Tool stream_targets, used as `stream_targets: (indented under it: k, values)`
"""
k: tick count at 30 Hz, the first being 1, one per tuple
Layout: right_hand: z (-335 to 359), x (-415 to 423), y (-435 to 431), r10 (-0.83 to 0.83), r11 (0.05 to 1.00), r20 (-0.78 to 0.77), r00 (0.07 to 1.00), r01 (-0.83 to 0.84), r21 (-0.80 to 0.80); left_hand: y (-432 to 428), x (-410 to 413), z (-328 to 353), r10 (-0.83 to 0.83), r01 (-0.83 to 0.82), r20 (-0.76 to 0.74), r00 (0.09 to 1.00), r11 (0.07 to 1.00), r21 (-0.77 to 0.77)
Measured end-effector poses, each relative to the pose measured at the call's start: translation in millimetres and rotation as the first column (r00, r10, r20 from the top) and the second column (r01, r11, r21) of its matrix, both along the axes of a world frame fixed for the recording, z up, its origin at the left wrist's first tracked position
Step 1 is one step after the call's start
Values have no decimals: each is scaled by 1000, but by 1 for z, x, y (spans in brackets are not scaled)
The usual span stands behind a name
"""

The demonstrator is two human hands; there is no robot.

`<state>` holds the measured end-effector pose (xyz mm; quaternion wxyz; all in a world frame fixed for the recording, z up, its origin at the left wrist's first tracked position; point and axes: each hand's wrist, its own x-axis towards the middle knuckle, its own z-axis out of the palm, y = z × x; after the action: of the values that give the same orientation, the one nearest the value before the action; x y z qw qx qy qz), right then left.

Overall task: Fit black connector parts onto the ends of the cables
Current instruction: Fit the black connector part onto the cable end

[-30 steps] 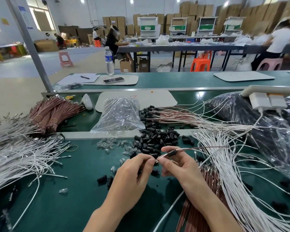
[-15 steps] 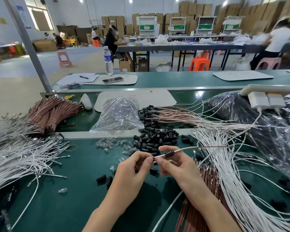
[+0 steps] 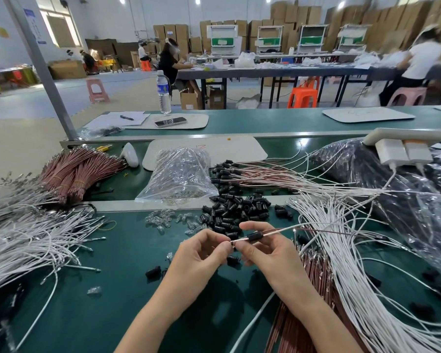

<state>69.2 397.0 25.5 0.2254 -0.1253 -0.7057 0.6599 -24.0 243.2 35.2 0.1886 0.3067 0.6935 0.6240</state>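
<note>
Since a second ago, the right hand (image 3: 267,253) is arching its forefinger higher over the cable (image 3: 278,231); otherwise both hands are keeping their place just in front of the heap of black connector parts (image 3: 237,210) on the green desk (image 3: 99,314). The left hand (image 3: 201,250) is pinching the cable's end between thumb and forefinger. The right hand is curling round the same cable, thumb beneath it. One black connector part (image 3: 253,236) is sitting threaded on that cable, just beside the right thumb. One clear bag (image 3: 178,174) is lying behind the heap. One water bottle (image 3: 163,91) is standing far behind it, its label too blurred to read.
</note>
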Motion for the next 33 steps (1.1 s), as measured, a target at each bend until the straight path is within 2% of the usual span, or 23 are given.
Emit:
stream_targets:
  k: [8,20,33]
  values:
    - [0,0,-1,8,1000,4,1000,-8,-17,0,3,2,-26,26,13,1000,1000,-13]
    - [7,2,-2,16,996,-19,1000,-18,-84,-1,0,0,-69,65,-72,995,996,-53]
    - [12,5,-2,35,983,-20,999,-38,-177,0,-2,-5,-21,19,-116,993,1000,-20]
